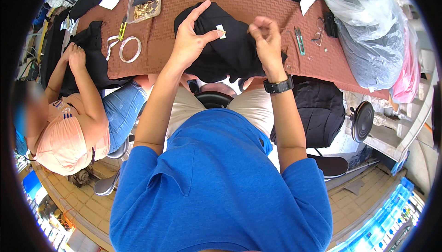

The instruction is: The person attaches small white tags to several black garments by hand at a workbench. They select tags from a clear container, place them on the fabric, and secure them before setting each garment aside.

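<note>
A black cloth [235, 51] lies bunched on the table edge in front of me, with a small white label [221, 31] on it. My left hand [193, 38] rests on the cloth's left side, index finger stretched away and thumb spread from it, the thumb's tip touching the label. To the right of the label, my right hand [268, 40] is raised at the cloth's right edge, its thumb and fingers closed in a pinch. Whatever is in that pinch is too small to make out. Green-handled thread snips [299, 41] lie right of this hand.
On the brown-covered table [165, 3] are a clear box [157, 12] of gold-coloured pins, yellow snips [122, 31], a white ring-shaped roll [130, 49] and eyeglasses [317, 33]. Large plastic bags [363, 31] stand at right. A co-worker [69, 132] sits at left, hands on black fabric.
</note>
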Available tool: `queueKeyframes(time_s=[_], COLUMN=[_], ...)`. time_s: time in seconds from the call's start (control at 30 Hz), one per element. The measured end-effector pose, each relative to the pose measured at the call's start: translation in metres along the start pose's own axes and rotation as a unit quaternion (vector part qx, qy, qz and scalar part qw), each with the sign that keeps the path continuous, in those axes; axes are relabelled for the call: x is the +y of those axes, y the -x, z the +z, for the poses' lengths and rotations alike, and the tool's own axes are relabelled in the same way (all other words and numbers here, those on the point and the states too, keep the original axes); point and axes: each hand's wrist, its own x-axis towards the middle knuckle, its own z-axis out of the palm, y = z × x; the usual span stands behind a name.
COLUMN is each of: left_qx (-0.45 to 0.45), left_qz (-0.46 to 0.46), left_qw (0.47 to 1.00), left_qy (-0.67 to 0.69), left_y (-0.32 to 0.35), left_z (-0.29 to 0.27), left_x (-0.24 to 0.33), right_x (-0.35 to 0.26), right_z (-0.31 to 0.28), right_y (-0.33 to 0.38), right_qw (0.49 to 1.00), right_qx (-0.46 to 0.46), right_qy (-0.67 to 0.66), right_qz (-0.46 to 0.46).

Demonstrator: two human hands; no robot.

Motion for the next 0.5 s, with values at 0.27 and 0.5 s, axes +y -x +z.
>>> queueKeyframes(time_s=[0.27,0.5], left_qx=[0.000,0.034], left_qz=[0.026,0.024], left_qw=[0.998,0.996], left_qy=[-0.051,-0.078], left_y=[-0.001,0.001], left_z=[0.008,0.005], left_x=[0.001,0.002], right_x=[-0.041,-0.094], right_z=[0.017,0.000], right_y=[0.008,0.011], right_qw=[0.958,0.961], right_qx=[-0.132,-0.012], right_qy=[0.139,-0.062], right_qz=[-0.213,-0.269])
